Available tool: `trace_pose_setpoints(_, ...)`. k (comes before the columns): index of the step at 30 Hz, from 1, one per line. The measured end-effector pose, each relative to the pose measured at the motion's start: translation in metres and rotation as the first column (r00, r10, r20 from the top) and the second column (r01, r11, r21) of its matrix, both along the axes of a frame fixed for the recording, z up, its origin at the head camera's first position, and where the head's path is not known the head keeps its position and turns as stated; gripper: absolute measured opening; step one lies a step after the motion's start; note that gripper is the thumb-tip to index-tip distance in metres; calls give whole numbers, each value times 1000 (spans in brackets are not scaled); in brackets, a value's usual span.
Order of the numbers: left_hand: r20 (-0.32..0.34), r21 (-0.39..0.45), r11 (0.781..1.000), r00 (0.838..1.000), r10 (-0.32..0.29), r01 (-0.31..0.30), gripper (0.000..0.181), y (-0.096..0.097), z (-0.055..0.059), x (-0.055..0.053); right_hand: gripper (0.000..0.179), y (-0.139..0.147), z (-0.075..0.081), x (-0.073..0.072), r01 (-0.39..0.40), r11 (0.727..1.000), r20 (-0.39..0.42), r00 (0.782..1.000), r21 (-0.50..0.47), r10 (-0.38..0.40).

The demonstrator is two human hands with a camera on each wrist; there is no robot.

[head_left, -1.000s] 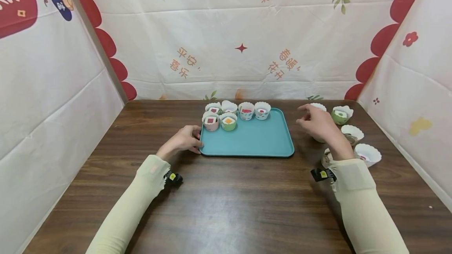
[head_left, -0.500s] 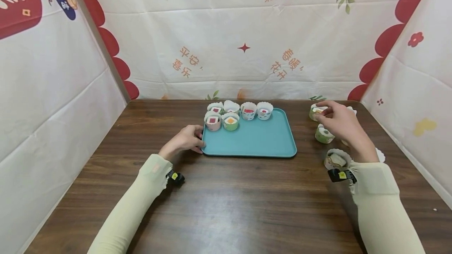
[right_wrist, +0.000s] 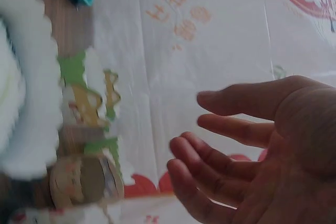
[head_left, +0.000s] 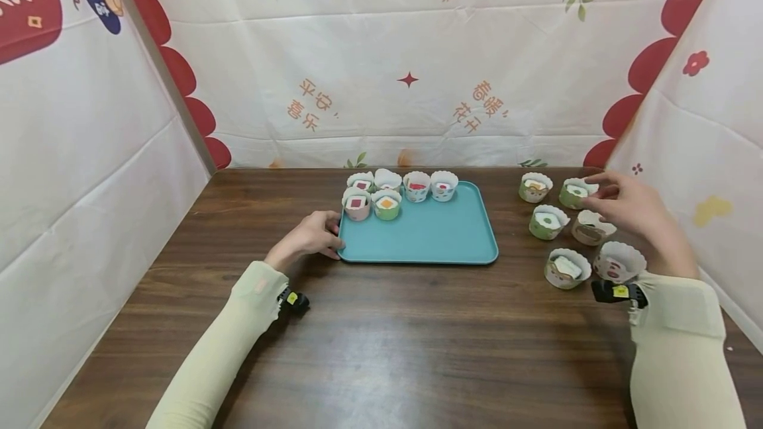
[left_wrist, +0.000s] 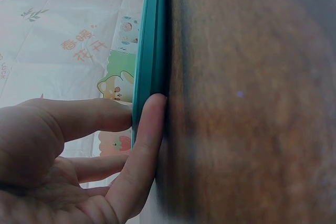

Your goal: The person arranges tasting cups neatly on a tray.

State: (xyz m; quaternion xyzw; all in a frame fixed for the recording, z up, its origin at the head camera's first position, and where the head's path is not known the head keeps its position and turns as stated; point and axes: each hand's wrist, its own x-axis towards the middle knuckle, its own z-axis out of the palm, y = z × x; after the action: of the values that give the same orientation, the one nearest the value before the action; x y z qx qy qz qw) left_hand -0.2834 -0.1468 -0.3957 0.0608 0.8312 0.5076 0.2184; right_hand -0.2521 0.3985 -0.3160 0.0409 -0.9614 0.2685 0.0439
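Note:
My left hand (head_left: 310, 236) holds the left edge of a teal tray (head_left: 441, 237); the left wrist view shows fingers at both sides of the tray's rim (left_wrist: 152, 40). Toward the tray's back left stand several scalloped paper baking cups, among them a pink cup (head_left: 357, 207) and a green cup (head_left: 386, 207), each with a white piece with a coloured centre. My right hand (head_left: 634, 204) reaches over the cups at the right, fingertips beside a green paper cup (head_left: 571, 198). In the right wrist view its fingers are apart with nothing between them.
Several more paper cups stand on the wooden table right of the tray: one at the back (head_left: 534, 189), a green one (head_left: 546, 225), a brown one (head_left: 590, 230), and two in front (head_left: 563, 277) (head_left: 616, 267). White printed cloth (head_left: 381, 111) walls the back and sides.
My right hand has moved right, from beside the tray across the cups to the far-right green one, uncovering the nearer cups. The left hand stays at the tray's edge.

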Motion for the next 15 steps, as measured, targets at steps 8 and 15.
trace_pose_setpoints(8, 10, 7, 1000, 1000, 10, -10, 71, 1, -1, -1, 59, 34, 7, 14, -43, 980, 153, 988, 194, 13)
trace_pose_setpoints(15, 9, 9, 1000, 1000, 12, -12, 72, 1, -1, -1, 65, 49, 6, 23, -73, 984, 309, 951, 159, 21)
